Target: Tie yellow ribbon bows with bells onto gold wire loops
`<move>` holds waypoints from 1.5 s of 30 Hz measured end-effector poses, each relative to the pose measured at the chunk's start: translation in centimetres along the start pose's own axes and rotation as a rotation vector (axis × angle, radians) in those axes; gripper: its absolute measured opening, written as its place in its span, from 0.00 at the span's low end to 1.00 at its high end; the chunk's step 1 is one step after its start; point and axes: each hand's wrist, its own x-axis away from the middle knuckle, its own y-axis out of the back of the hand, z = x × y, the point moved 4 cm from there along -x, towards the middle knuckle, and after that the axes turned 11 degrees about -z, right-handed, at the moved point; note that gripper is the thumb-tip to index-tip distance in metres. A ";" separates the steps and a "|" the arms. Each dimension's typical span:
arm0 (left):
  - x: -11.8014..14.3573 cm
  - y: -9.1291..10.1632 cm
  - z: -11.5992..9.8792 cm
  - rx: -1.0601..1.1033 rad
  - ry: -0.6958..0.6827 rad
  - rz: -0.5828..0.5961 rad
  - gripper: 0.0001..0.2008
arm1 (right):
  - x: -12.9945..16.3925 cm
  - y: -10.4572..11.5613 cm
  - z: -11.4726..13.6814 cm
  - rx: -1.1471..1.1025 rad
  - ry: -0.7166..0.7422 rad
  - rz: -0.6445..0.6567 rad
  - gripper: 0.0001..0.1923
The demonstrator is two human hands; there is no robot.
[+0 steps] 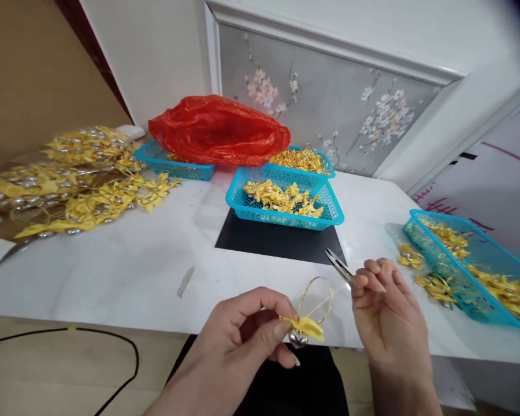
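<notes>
At the lower centre of the frame, the left hand [247, 335] pinches a yellow ribbon bow with a silver bell and gold loop [305, 328]. The right hand [385, 312] grasps small metal thread snips [338, 264], their handles hidden in the fingers.

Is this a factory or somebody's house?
Probably a room at home used for craft piecework. A white table stands against a flowered wall panel, with blue baskets and heaps of yellow bow ornaments. The left hand pinches one bow.

The bow [307, 327] in the left hand [238, 341] is glossy yellow ribbon with a shiny metal bell [297, 339]. The right hand [387, 312] holds metal snips [338, 264]. Far off lie perforated plastic baskets [286, 216] and a crinkled glossy red bag [219, 132].
</notes>
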 end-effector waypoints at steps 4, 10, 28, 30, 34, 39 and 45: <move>0.0 0.2 0.2 -0.007 -0.004 -0.031 0.05 | 1.7 -0.3 -0.4 0.145 -0.028 0.119 0.12; -0.1 0.1 -0.6 -0.084 -0.033 -0.056 0.06 | 5.6 -1.7 -0.5 0.601 0.060 0.604 0.09; 1.1 0.3 -1.4 -0.131 -0.065 -0.265 0.23 | 8.1 -3.5 -2.1 0.465 -0.170 0.260 0.21; 1.3 0.3 -1.6 -0.108 -0.071 -0.280 0.22 | 8.1 -3.8 -2.0 0.484 -0.100 0.296 0.22; 1.1 0.2 -1.7 -0.053 -0.107 -0.256 0.10 | 8.2 -3.9 -2.2 0.499 -0.141 0.300 0.21; 0.5 0.8 -0.8 0.084 -0.061 -0.205 0.10 | 8.4 -3.9 -2.3 0.387 -0.263 0.314 0.22; 0.2 1.0 -0.1 0.130 0.018 -0.067 0.10 | 8.0 -3.7 -2.3 0.272 -0.318 0.400 0.20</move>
